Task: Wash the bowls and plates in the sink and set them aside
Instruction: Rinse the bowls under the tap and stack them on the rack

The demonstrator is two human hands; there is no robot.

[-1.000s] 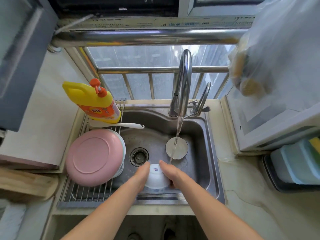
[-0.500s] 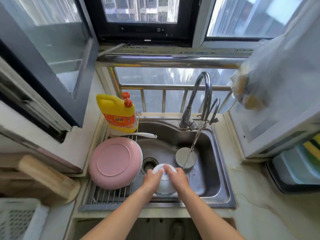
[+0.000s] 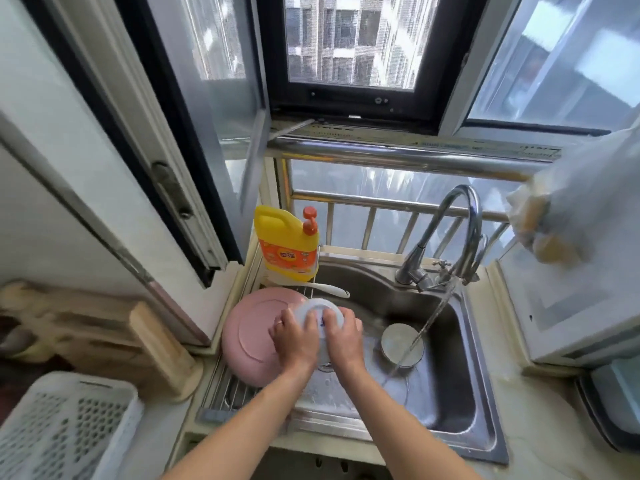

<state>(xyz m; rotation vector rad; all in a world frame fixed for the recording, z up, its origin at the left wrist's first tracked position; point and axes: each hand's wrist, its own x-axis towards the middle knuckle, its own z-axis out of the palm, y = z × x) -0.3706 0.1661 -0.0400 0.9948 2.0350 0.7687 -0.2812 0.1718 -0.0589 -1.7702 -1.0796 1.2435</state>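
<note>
Both hands hold a small white bowl (image 3: 319,310) upside down over the left part of the steel sink (image 3: 460,386). My left hand (image 3: 296,341) grips its left side and my right hand (image 3: 344,337) grips its right side. The bowl hangs just above the right edge of an overturned pink plate (image 3: 251,336), which lies on a wire rack (image 3: 221,393) across the sink's left end. Water runs from the tap (image 3: 464,223) onto a round metal lid (image 3: 401,344) on the sink floor.
A yellow detergent bottle (image 3: 285,244) stands at the rack's far end, with a white spoon (image 3: 329,289) beside it. A wooden board (image 3: 162,344) and a white perforated basket (image 3: 62,431) sit on the left. A plastic bag (image 3: 568,209) hangs at right.
My hands carried the white bowl from the sink's near middle leftward and up to the pink plate's edge. The camera has tilted up, showing more window.
</note>
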